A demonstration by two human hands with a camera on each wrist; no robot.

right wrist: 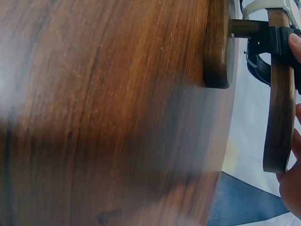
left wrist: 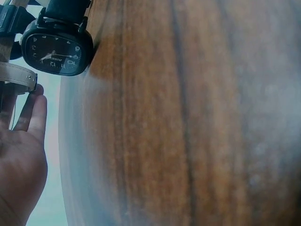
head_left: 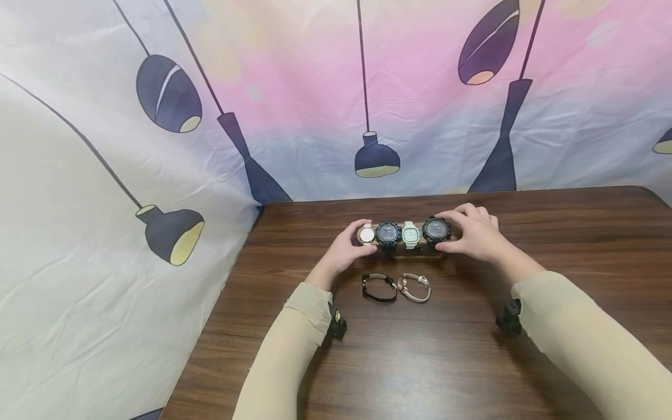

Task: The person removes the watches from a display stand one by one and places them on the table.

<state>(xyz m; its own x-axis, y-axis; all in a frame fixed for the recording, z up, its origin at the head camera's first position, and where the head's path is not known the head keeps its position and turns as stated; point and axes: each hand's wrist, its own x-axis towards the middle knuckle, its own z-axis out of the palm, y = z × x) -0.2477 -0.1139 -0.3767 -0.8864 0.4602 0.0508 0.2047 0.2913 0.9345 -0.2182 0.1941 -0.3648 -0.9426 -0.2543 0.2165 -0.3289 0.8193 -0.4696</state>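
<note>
Watches (head_left: 388, 233) sit on a stand (right wrist: 281, 117) on the bench (head_left: 420, 361), left hand (head_left: 343, 251) pinching the white watch (head_left: 366, 235), right hand (head_left: 475, 230) the end black watch (head_left: 436, 231), maybe lining them up, so next needs soft nudges.

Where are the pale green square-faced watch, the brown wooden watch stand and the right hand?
Pale green square-faced watch (head_left: 410, 234): head view, on its dial.
Brown wooden watch stand (right wrist: 281, 125): right wrist view, on its crossbar's bare end.
Right hand (head_left: 476, 234): head view, on the back of the hand.
</note>
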